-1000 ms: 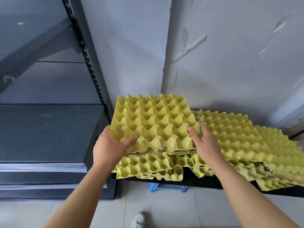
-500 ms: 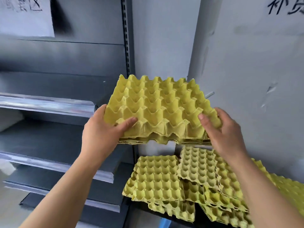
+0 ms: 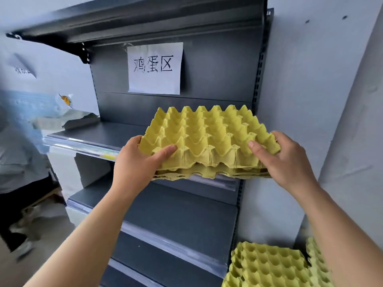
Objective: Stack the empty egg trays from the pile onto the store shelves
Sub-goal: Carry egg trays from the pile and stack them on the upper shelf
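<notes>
Both hands grip a thin stack of yellow egg trays [image 3: 209, 141] at its near corners — left hand [image 3: 134, 162] and right hand [image 3: 288, 162], thumbs on top, fingers [image 3: 276, 136] curled under. The stack hangs level at the front edge of the grey shelf [image 3: 99, 133], below a paper sign [image 3: 155, 68]; the pile [image 3: 267, 266] lies lower right.

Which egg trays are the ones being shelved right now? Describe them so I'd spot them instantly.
Find the dark metal shelving unit with the white handwritten paper sign on its back panel. Just below the sign, the held trays sit at the shelf's front edge, gripped by the left hand and right hand. Unlike the remaining pile at lower right, they are raised and held.
</notes>
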